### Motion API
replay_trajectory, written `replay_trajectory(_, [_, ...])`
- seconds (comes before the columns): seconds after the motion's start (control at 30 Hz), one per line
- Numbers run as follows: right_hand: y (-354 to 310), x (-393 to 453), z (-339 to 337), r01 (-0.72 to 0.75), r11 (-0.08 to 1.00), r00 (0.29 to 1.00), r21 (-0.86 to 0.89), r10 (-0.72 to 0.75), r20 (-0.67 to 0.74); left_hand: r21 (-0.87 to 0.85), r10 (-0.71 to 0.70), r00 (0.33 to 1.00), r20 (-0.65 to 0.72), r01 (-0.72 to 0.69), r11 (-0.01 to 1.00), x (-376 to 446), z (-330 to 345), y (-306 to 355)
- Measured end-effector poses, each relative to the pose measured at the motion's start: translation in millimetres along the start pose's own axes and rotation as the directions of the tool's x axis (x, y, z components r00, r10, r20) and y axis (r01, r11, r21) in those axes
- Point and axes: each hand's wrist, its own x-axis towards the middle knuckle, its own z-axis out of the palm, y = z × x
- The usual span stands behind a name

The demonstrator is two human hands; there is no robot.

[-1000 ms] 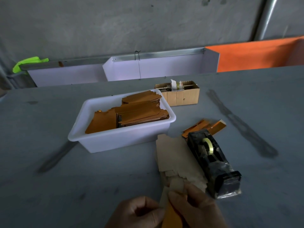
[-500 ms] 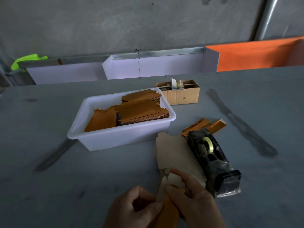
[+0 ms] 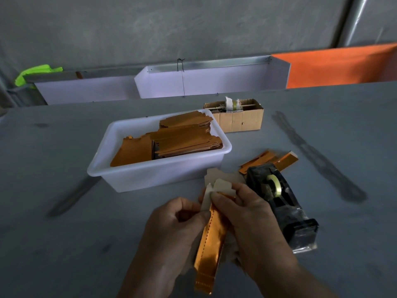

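I am working near the front edge of the grey table (image 3: 64, 244), with both hands closed on one orange carton blank (image 3: 211, 239). My left hand (image 3: 176, 231) is curling round the blank's left edge, thumb on top and fingers tucked in behind. My right hand (image 3: 253, 226) is gripping the right edge, and its fingertips (image 3: 217, 197) are pinching the pale flap (image 3: 223, 187) at the blank's far end. The blank is lying between the two hands, running lengthwise from near to far. Its shiny orange face is towards me, with a dotted crease line down its left side. I cannot tell whether its near end is touching the table.

Just beyond my hands a pale flat card sheet (image 3: 214, 175) is lying on the table. Just right of my right hand a black tape dispenser (image 3: 279, 207) is sitting, angled from near right to far left, with a yellowish tape roll (image 3: 274, 186) in it. Loose orange pieces (image 3: 260, 161) are lying at its far end.

Further left, a white plastic tub (image 3: 150, 179) is holding stacks of orange blanks (image 3: 187, 140). By the tub's far right corner a small cardboard box (image 3: 240, 122) is standing. Along the table's far edge white trays (image 3: 214, 82) are sitting, with an orange panel (image 3: 343, 65) to their right.
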Motion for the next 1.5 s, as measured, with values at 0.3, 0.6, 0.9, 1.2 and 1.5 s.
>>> replay_trajectory(0.3, [3, 7, -2, -0.032, 0.999, 0.999, 0.005, 0.032, 0.035, -0.122, -0.043, 0.999, 0.004, 0.043, 0.992, 6, 2, -5])
replay_trajectory(0.6, [11, 4, -11, -0.063, 0.997, 0.998, 0.036, 0.062, 0.025, -0.032, 0.043, 0.999, -0.028, -0.044, 0.999, 8, 6, -5])
replay_trajectory(0.9, [7, -3, -18, 0.009, 0.997, 1.000, 0.080, -0.008, -0.018, 0.041, 0.113, 0.992, -0.050, -0.111, 0.993, 8, 19, 3])
replay_trajectory(1.2, [4, -1, -16, 0.019, 0.996, 0.995, 0.086, -0.011, -0.096, 0.456, 0.494, 0.847, -0.197, -0.367, 0.811, -8, 40, 8])
replay_trajectory(1.5, [-4, -11, -20, 0.045, 0.991, 0.995, 0.128, -0.033, -0.093, 0.903, 0.703, 0.711, 0.016, -0.312, 0.295, -27, 61, 5])
